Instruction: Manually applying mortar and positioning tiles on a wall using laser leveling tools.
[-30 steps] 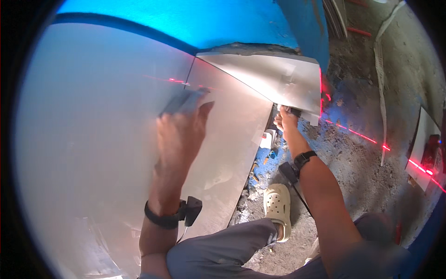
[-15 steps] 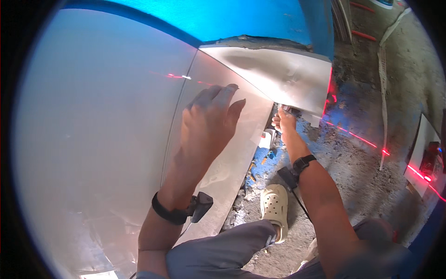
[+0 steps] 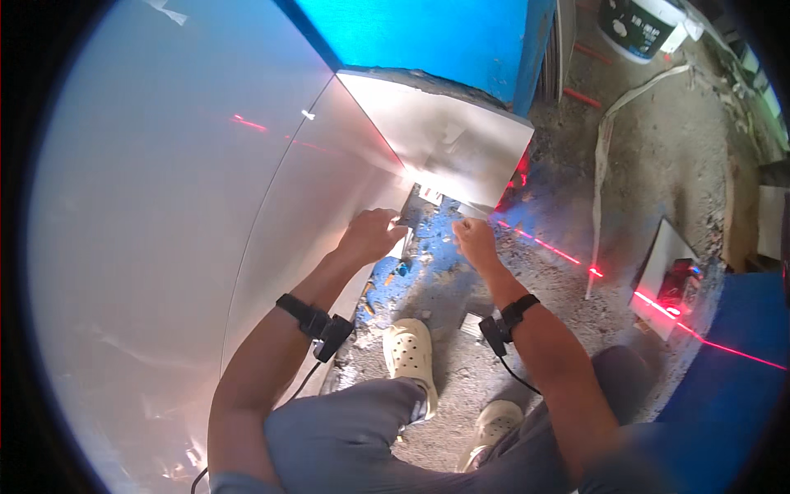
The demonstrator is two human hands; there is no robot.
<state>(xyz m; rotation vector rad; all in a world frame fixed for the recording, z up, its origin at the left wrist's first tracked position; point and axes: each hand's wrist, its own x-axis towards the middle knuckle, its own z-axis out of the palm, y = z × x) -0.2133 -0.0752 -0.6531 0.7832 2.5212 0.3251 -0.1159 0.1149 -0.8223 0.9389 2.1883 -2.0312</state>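
My left hand (image 3: 370,237) is closed beside the lower edge of the large pale wall tile (image 3: 284,206). A small dark bit shows at its fingertips, too small to name. My right hand (image 3: 475,240) is closed too, a little to the right, over the blue-stained floor; whatever it may hold is hidden. Beyond both hands stands a shorter pale tile (image 3: 448,136), meeting the long tiled wall at a corner. A small white piece (image 3: 429,195) lies under its lower edge. Partly behind my left fingers is a white object (image 3: 401,246).
A red laser line crosses the floor from a laser level (image 3: 679,281) standing on a pale board (image 3: 654,263). Small blue and orange bits (image 3: 401,268) lie along the wall's foot. A pale strap (image 3: 603,156) and a dark bucket (image 3: 638,29) are farther right.
My left hand has come down off the tile face to the gap at the floor. My right hand has drawn back from under the short tile's edge. The view has shifted right.
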